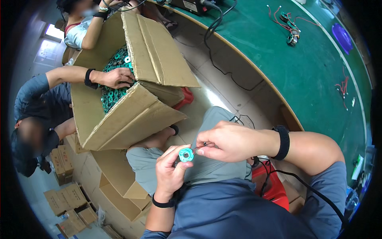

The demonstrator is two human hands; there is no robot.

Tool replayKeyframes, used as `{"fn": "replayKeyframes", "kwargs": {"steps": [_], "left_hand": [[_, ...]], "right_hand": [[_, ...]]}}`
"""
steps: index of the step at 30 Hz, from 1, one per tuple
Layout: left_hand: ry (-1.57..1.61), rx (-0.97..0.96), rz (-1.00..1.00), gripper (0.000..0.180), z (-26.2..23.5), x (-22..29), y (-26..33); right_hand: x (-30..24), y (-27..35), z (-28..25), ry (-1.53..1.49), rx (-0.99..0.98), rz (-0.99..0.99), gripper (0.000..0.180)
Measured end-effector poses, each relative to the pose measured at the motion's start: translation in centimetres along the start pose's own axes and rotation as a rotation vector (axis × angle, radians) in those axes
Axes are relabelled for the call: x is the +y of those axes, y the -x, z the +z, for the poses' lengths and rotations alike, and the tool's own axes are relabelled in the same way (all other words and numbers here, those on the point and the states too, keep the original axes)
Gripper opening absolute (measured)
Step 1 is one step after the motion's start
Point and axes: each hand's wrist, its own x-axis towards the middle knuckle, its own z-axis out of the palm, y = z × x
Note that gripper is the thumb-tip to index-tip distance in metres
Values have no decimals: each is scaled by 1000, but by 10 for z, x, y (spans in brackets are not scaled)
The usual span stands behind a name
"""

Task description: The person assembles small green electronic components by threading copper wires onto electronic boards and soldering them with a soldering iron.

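Note:
My left hand [172, 169] is closed around a small round green part [186, 155] with a ring-shaped face and a dark hole in its middle. Above my lap, the part faces up between thumb and fingers. Close against its right side, my right hand [217, 142] pinches a thin dark strand that looks like a wire [200, 147]. Where the strand meets the part is too small to make out.
A large open cardboard box [153, 51] holds many green ring-faced parts [114, 95]; another person's hand [117, 78] reaches into it. At right, a green table [254, 36] carries a motor-like part with red wires [293, 35], loose red wires [343, 88] and a purple dish [342, 38].

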Motion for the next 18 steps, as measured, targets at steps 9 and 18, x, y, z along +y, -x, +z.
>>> {"fn": "replayKeyframes", "kwargs": {"steps": [9, 18], "left_hand": [[-67, -56, -2, 35, -1, -1, 2], [-30, -30, -9, 37, -3, -1, 8]], "right_hand": [[6, 3, 13, 179, 52, -275, 9], [-3, 5, 12, 378, 53, -156, 7]]}}
